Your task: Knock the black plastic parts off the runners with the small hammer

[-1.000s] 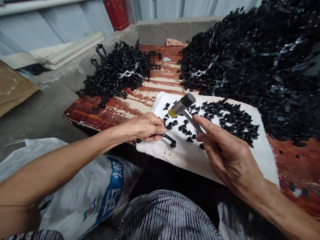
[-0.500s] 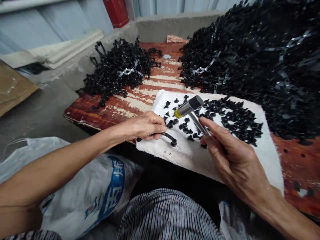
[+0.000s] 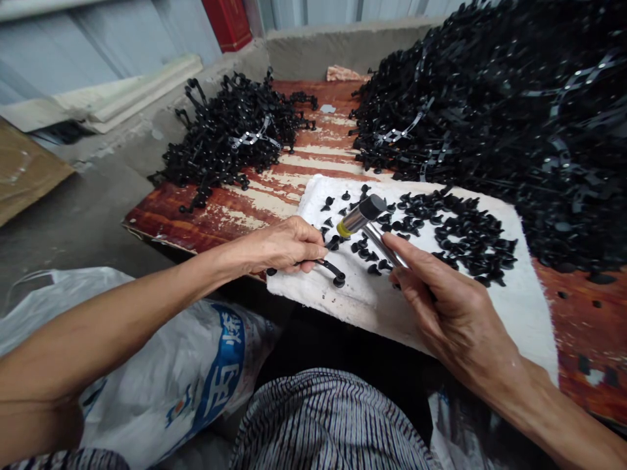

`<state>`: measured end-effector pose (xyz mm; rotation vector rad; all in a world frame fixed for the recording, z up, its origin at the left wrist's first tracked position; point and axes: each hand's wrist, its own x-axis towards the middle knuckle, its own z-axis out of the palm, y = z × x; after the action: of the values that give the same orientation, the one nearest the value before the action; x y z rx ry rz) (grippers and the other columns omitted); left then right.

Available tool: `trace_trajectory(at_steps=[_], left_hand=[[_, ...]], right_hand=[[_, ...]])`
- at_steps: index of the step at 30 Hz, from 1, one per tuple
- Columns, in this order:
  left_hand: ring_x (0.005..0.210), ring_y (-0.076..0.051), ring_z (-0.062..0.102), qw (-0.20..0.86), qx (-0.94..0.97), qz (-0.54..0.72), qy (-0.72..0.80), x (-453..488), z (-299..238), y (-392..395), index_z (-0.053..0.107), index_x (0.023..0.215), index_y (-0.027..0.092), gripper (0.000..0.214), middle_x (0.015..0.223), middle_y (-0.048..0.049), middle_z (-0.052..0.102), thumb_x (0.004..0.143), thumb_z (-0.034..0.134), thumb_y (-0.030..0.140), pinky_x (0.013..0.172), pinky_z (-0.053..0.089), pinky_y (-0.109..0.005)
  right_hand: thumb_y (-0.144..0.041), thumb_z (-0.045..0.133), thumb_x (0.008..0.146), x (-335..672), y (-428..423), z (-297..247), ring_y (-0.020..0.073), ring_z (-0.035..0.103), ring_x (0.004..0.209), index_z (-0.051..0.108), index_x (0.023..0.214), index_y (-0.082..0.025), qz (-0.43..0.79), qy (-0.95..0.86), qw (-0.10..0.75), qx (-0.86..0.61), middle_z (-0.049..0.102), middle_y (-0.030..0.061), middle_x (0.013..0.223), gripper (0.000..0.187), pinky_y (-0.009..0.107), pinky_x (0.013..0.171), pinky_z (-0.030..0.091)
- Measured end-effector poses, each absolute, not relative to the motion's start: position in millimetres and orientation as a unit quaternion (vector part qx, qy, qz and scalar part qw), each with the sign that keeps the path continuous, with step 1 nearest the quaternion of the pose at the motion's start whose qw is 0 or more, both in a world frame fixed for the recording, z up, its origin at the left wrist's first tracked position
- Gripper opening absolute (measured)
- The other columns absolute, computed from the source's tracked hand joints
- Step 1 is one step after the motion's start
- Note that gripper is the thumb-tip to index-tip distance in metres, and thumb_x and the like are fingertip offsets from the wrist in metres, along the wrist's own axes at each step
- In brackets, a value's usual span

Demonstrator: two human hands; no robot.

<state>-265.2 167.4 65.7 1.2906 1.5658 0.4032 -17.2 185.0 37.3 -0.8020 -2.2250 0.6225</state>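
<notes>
My left hand (image 3: pixel 294 245) pinches a black linkage piece (image 3: pixel 333 267) with round knobs at its ends, low over a white cloth (image 3: pixel 353 303). Part of that piece is hidden behind my fingers. My right hand (image 3: pixel 445 300) is wrapped around the metal handle of a small mallet (image 3: pixel 362 214), which has a black face on one end and a yellow one on the other. The yellow end is tilted down toward the linkage piece, apart from it. Many loose black rubber suction-cup-shaped parts (image 3: pixel 473 241) lie on the cloth beyond and right of my hands.
A heap of black linkages (image 3: pixel 230 137) sits at the table's left, and a much larger heap (image 3: pixel 490 98) fills the right. The worn red-brown table (image 3: pixel 196 225) ends just ahead of my lap. White plastic bags (image 3: pixel 161 391) stand below on the left. A red box (image 3: pixel 228 26) is by the wall.
The mallet has moved slightly left and down, closer to the linkage piece, with my right hand following. My left hand stays almost where it was.
</notes>
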Motion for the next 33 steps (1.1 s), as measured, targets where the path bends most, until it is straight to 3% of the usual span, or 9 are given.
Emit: trace_trajectory(at_steps=[3,8,12,18,22,24,27,29,33], left_hand=[[0.034,-0.004,0.03,0.499,0.543,0.154,0.657,-263.1,68.7,167.8,0.052,0.053,0.016,0.03,0.042,0.0032,0.041,0.082,0.059,0.021,0.036,0.018,-0.018],[0.035,-0.004,0.032,0.506,0.534,0.162,0.658,-262.0,70.1,168.0,0.054,0.053,0.016,0.03,0.044,0.0019,0.045,0.081,0.06,0.025,0.036,0.02,-0.019],[0.034,-0.005,0.031,0.5,0.539,0.153,0.66,-261.5,71.1,168.2,0.052,0.05,0.017,0.032,0.041,0.0026,0.042,0.08,0.06,0.026,0.036,0.019,-0.02],[0.033,-0.006,0.035,0.488,0.538,0.129,0.675,-259.9,73.8,169.2,0.054,0.054,0.018,0.026,0.045,0.0023,0.048,0.079,0.059,0.026,0.035,0.021,-0.022],[0.033,-0.005,0.034,0.5,0.527,0.145,0.672,-260.0,73.5,169.2,0.053,0.052,0.017,0.03,0.042,0.0032,0.045,0.08,0.059,0.025,0.035,0.02,-0.021],[0.032,-0.005,0.033,0.513,0.516,0.15,0.669,-260.0,73.0,168.7,0.052,0.051,0.017,0.032,0.04,0.0038,0.043,0.081,0.058,0.025,0.034,0.018,-0.021],[0.032,-0.005,0.034,0.523,0.507,0.153,0.667,-259.6,72.9,167.8,0.054,0.053,0.017,0.028,0.042,0.0035,0.046,0.081,0.057,0.021,0.034,0.018,-0.02],[0.031,-0.005,0.034,0.522,0.511,0.153,0.666,-259.5,73.3,167.2,0.054,0.054,0.017,0.027,0.042,0.0037,0.046,0.081,0.057,0.021,0.034,0.019,-0.02],[0.03,-0.004,0.03,0.522,0.514,0.148,0.664,-260.8,73.4,167.2,0.052,0.052,0.017,0.032,0.036,0.0053,0.039,0.084,0.055,0.023,0.034,0.017,-0.019]], right_hand=[[-0.011,0.046,0.093,-16.9,186.2,41.6,0.0199,0.068,0.076,0.055,0.139,-0.025,0.217,-0.871,0.329,-0.294,0.071,0.0075,0.089,0.049,0.033,0.066,0.06],[-0.009,0.044,0.092,-18.2,187.0,49.4,0.0171,0.063,0.07,0.049,0.144,-0.02,0.165,-0.879,0.35,-0.28,0.064,0.0066,0.085,0.053,0.028,0.059,0.055],[-0.012,0.041,0.092,-18.1,190.9,48.0,0.0148,0.053,0.054,0.054,0.14,-0.019,0.111,-0.913,0.284,-0.271,0.058,0.0039,0.076,0.05,0.027,0.045,0.046],[-0.006,0.045,0.092,-19.3,186.3,58.9,0.0164,0.059,0.067,0.038,0.151,-0.034,0.111,-0.872,0.385,-0.28,0.06,0.004,0.083,0.065,0.026,0.057,0.051],[-0.007,0.043,0.09,-20.0,189.7,53.7,0.0138,0.049,0.047,0.048,0.146,-0.024,0.095,-0.911,0.305,-0.262,0.058,0.0041,0.077,0.059,0.026,0.04,0.042],[-0.008,0.042,0.09,-19.9,190.4,54.7,0.0142,0.052,0.049,0.052,0.142,-0.022,0.108,-0.919,0.278,-0.259,0.06,0.0055,0.079,0.055,0.027,0.042,0.044],[-0.007,0.046,0.092,-21.1,186.2,63.0,0.0159,0.06,0.065,0.045,0.148,-0.031,0.133,-0.88,0.361,-0.28,0.063,0.0049,0.086,0.061,0.026,0.058,0.053],[-0.006,0.045,0.091,-22.0,183.8,65.4,0.0156,0.059,0.063,0.038,0.151,-0.034,0.128,-0.869,0.382,-0.286,0.062,0.0042,0.085,0.066,0.026,0.056,0.052],[-0.006,0.042,0.087,-19.5,186.6,56.1,0.0147,0.053,0.049,0.047,0.146,-0.025,0.104,-0.923,0.272,-0.253,0.059,0.0047,0.078,0.063,0.026,0.041,0.046]])
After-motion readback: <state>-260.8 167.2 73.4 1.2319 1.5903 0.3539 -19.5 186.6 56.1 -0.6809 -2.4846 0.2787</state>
